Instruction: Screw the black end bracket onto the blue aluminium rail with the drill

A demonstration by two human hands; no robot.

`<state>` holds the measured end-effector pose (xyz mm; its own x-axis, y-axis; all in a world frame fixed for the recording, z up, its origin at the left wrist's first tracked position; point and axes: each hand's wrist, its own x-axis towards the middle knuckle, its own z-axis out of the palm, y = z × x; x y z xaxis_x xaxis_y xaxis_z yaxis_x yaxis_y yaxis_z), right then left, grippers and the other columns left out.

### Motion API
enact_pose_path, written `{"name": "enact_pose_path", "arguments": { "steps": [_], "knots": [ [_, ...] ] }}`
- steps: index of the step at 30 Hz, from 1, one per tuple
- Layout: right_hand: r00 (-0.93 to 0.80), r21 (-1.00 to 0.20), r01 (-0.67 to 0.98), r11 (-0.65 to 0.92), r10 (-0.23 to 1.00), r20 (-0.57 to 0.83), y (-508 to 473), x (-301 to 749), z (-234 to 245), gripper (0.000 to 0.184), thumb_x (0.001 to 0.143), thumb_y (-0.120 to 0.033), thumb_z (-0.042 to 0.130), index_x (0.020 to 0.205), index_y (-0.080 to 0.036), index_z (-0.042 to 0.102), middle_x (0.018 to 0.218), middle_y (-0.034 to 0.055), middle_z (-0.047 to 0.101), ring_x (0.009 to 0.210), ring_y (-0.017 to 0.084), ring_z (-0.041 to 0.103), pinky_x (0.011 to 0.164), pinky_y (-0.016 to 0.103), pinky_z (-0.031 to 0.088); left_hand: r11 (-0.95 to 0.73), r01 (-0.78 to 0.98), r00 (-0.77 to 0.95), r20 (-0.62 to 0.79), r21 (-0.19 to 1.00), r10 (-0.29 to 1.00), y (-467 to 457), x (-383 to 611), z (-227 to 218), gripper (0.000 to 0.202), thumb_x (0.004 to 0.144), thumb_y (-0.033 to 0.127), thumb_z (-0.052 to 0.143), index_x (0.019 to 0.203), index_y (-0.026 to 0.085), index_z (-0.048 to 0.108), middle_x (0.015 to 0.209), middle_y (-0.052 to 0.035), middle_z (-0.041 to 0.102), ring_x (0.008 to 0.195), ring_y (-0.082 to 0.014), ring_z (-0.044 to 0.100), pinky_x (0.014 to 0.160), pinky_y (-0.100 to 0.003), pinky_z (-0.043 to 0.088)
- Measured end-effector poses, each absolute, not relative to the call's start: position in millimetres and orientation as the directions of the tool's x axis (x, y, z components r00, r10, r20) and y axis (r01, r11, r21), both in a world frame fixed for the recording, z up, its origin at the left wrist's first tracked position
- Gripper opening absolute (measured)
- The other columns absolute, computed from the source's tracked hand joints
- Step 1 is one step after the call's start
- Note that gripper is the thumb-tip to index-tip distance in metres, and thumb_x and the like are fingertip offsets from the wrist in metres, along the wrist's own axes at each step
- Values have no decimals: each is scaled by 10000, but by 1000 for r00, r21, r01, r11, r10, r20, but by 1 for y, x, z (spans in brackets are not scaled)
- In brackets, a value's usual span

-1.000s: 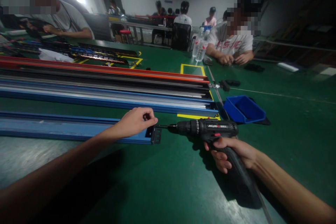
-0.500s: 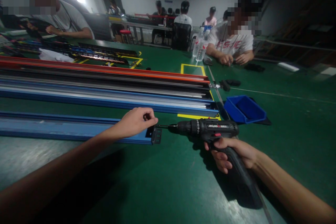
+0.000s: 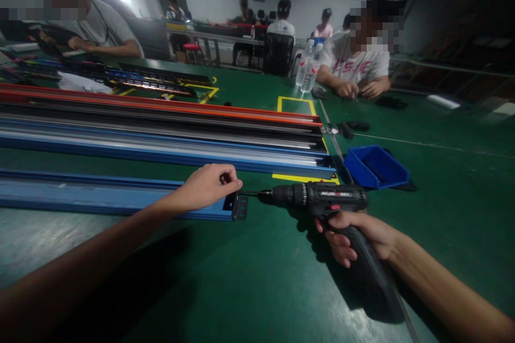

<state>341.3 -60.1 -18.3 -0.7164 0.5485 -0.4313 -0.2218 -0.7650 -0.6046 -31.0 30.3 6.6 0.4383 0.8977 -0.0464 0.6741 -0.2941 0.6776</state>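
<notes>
A long blue rail [image 3: 92,195] lies across the green table, its right end capped by a small black bracket [image 3: 240,207]. My left hand [image 3: 207,186] rests on that end with fingers curled, pinching at the bracket; whatever it pinches is too small to name. My right hand [image 3: 354,230] grips the handle of a black cordless drill [image 3: 322,196]. The drill lies level, and its bit points left, with the tip at the bracket beside my left fingers.
Several long rails [image 3: 161,128], red, black, silver and blue, lie stacked behind the near one. A blue bin [image 3: 376,167] sits right of them. Yellow tape [image 3: 293,102] marks the table. Water bottles [image 3: 306,71] and seated people are at the far side.
</notes>
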Motion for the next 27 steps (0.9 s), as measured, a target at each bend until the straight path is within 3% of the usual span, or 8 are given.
{"name": "enact_pose_path", "arguments": {
  "steps": [27],
  "knots": [
    [-711, -631, -214, -746, 562, -423, -61, 341, -18, 200, 914, -288, 663, 1004, -109, 673, 610, -54, 525, 474, 78, 502, 569, 266, 555, -309, 672, 453, -43, 674, 891, 32, -33, 3, 288, 902, 468, 605, 796, 207, 665, 777, -13, 705, 726, -179, 639, 664, -270, 451]
  ]
}}
